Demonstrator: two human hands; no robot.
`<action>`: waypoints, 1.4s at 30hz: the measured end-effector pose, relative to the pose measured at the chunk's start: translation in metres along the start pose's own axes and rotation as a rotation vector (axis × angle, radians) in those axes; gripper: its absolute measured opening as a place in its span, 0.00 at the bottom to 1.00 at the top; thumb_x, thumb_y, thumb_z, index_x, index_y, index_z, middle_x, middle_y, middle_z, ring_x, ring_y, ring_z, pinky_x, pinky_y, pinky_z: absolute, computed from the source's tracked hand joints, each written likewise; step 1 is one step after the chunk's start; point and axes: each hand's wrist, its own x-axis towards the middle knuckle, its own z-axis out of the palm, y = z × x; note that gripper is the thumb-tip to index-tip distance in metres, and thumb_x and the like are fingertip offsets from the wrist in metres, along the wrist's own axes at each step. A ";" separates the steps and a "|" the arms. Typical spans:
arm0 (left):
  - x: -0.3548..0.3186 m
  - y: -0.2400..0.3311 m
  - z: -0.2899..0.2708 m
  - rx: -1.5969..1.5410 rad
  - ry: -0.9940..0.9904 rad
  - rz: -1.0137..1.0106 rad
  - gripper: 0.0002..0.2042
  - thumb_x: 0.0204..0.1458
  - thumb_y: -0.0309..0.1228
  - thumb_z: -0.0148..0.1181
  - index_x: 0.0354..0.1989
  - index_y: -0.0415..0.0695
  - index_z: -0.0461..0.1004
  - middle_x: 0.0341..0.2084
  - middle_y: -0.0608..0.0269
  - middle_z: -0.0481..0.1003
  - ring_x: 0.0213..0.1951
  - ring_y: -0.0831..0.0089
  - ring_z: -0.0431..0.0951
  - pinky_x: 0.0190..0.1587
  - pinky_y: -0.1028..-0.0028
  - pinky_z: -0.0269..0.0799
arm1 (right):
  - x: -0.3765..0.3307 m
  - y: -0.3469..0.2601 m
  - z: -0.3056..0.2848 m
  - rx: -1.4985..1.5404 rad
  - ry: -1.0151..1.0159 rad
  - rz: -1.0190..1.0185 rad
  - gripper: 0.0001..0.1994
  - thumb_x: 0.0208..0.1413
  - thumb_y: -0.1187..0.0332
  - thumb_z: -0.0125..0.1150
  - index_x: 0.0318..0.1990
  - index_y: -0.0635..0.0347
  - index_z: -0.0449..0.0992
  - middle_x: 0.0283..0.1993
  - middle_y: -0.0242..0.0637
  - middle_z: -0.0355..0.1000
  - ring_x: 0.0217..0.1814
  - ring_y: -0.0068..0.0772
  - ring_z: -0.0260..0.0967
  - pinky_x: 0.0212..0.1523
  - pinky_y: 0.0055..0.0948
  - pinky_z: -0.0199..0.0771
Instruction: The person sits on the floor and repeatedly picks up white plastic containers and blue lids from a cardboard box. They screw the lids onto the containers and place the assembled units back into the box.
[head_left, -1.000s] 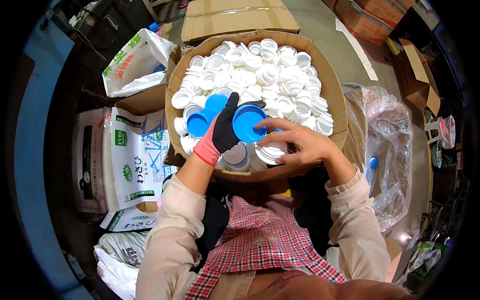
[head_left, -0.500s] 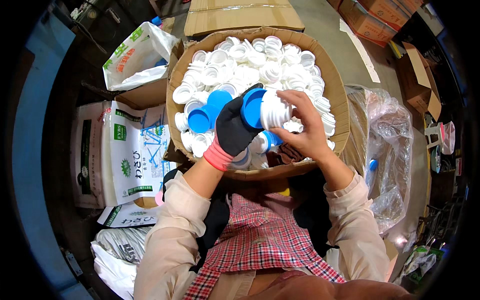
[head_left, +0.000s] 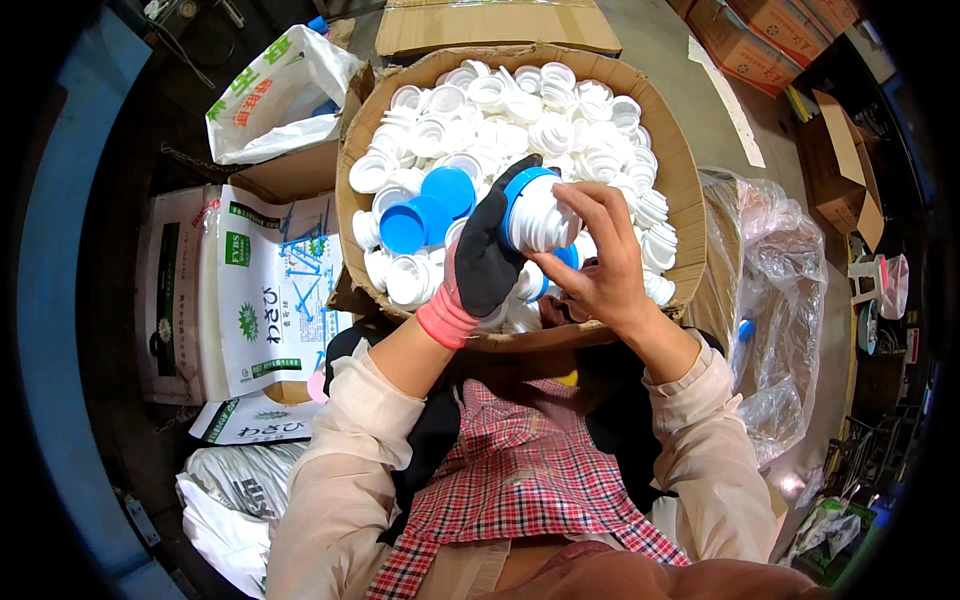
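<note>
Over the cardboard box's near half, your left hand cradled a blue cap while your right hand pinched a white ribbed piece, best kept square against it.

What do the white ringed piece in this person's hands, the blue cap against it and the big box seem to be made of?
White ringed piece: probably moulded plastic, smooth, given its even ridges.
Blue cap: likely plastic too, judging by its uniform colour, though little of it shows.
Big box: looks like cardboard, matte brown with a rough, bent rim.
</note>
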 end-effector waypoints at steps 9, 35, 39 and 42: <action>-0.002 0.042 0.014 -0.065 0.050 -0.176 0.29 0.52 0.26 0.62 0.64 0.38 0.62 0.56 0.55 0.71 0.54 0.69 0.72 0.58 0.72 0.66 | 0.003 -0.004 -0.002 -0.079 -0.073 -0.020 0.34 0.37 0.70 0.74 0.57 0.60 0.70 0.47 0.45 0.65 0.48 0.47 0.65 0.48 0.39 0.69; 0.006 0.003 -0.161 1.667 -0.100 -0.336 0.22 0.49 0.28 0.59 0.55 0.43 0.69 0.50 0.49 0.72 0.55 0.50 0.70 0.55 0.58 0.69 | -0.038 0.084 0.022 0.114 -0.522 0.836 0.30 0.46 0.58 0.74 0.54 0.66 0.72 0.50 0.49 0.73 0.51 0.41 0.72 0.51 0.34 0.71; 0.005 -0.006 -0.160 1.746 -0.307 -0.498 0.26 0.44 0.28 0.62 0.57 0.44 0.69 0.55 0.50 0.70 0.58 0.53 0.68 0.60 0.62 0.65 | -0.037 0.097 0.027 0.207 -0.420 0.657 0.23 0.50 0.56 0.70 0.45 0.67 0.75 0.46 0.54 0.75 0.48 0.53 0.73 0.50 0.40 0.71; 0.002 -0.011 -0.176 1.794 -0.221 -0.520 0.24 0.44 0.33 0.65 0.52 0.44 0.72 0.50 0.52 0.74 0.55 0.54 0.71 0.59 0.61 0.66 | -0.037 0.114 -0.017 -0.176 -0.700 0.567 0.19 0.46 0.59 0.71 0.42 0.61 0.78 0.41 0.48 0.77 0.45 0.51 0.74 0.45 0.43 0.72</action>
